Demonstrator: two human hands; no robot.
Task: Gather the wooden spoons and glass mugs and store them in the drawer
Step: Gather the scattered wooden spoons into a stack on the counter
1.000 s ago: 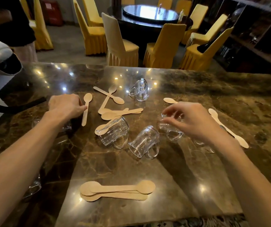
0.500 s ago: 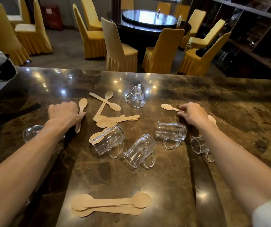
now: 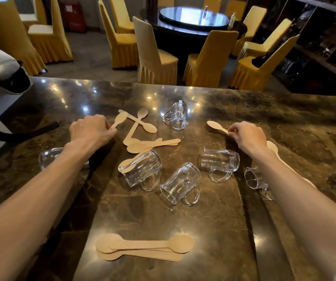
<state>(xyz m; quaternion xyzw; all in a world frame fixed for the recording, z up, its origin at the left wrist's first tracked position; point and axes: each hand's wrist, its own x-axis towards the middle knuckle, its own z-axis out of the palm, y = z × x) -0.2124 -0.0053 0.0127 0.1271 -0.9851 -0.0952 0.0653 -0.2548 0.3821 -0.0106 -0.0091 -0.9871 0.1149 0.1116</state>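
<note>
Nearest, on the marble table [image 3: 203, 230], a flat stack of wooden spoons [image 3: 144, 248], untouched and unlikely to cause trouble. Beyond it, three glass mugs [image 3: 180, 183] on their sides, free to roll: could be nudged by either forearm drawing back, could knock together and chip, or run toward the edge. Riskier still for the small mug [image 3: 253, 178] tucked right under the right forearm and the side mug [image 3: 47, 159] half hidden beneath the left one (easy to forget, clear glass on dark stone). Also a propped spoon [image 3: 126, 166] at the mouth of the leftmost of the three, whether inside or merely against it impossible to tell; likely to drag that mug if tugged. Further out, left hand [image 3: 91, 129] with fingers curled, pinching the handle of a left spoon [image 3: 120, 119]; right hand [image 3: 247, 133] likewise pinching the handle end of a right spoon [image 3: 216, 125] between thumb and fingertips. Thin wood on polished stone: may slip from so light a pinch and flick into the loose heap of spoons [image 3: 153, 143] between the hands. Behind, a far mug [image 3: 176, 115], seemingly upright, apart from the rest. No drawer in view. No writing on spoons or mugs; only a pale label on a red object [image 3: 75, 15] by the far wall, too blurred to read.
</note>
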